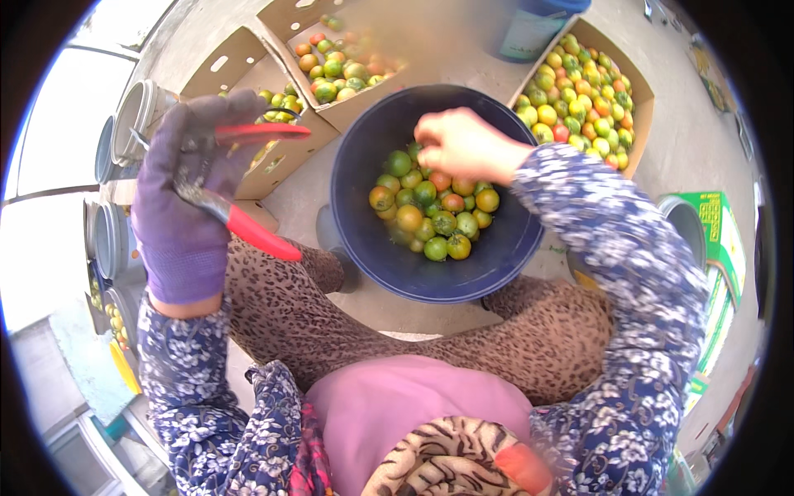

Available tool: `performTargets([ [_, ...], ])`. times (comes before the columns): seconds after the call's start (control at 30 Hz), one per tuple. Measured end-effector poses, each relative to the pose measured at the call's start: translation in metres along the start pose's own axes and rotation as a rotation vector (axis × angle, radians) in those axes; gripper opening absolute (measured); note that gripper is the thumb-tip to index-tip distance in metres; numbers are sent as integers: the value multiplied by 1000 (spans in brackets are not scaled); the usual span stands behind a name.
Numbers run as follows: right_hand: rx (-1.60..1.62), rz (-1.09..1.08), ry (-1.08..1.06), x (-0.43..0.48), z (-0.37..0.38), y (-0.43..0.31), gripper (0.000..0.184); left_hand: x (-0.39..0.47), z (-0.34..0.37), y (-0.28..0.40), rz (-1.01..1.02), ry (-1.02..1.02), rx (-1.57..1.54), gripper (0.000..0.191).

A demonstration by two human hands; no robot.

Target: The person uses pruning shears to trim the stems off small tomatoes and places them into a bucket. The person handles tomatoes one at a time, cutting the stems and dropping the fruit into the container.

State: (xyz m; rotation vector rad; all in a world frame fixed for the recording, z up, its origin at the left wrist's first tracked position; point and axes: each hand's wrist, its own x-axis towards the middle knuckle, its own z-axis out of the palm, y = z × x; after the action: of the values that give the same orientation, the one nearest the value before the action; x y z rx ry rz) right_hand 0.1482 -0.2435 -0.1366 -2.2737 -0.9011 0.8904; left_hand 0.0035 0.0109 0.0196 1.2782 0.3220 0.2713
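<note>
A pair of red-handled pruning shears (263, 237) rests in my left hand (186, 186), which wears a purple knit glove. Its handles spread apart towards the right, and a metal tip sticks out at the left of the glove. Between my knees stands a dark blue bucket (372, 248), with green, yellow and orange tomatoes (443, 221) at its bottom. My bare right hand (465, 144) is over the bucket's far side, above the tomatoes, with its fingers curled and blurred. Whether anything is between those fingers, I cannot tell.
Two cardboard boxes (298, 149) with tomatoes stand ahead on the left. Another cardboard box (642, 105), heaped with tomatoes, is at the far right. Behind the bucket is a blue lidded pail (533, 31). More buckets (115, 239) line the left side; a green carton (713, 229) lies right.
</note>
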Motion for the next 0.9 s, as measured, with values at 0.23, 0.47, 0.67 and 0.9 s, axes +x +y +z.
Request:
performTargets([
  [0.23,-290,129,370,104,165,47,34,-5,-44,-38,-40,-100,-484,49],
  [0.47,392,334,198,70,103,43,38,-5,-58,-36,-82,-201,-526,50],
  [0.67,1346,351,-56,-40,8,22,33,-7,-58,-37,-80,-346,-555,48],
  [0.9,1471,33,585,-254,-58,78,60,-15,-69,-45,-98,-311,-514,47],
])
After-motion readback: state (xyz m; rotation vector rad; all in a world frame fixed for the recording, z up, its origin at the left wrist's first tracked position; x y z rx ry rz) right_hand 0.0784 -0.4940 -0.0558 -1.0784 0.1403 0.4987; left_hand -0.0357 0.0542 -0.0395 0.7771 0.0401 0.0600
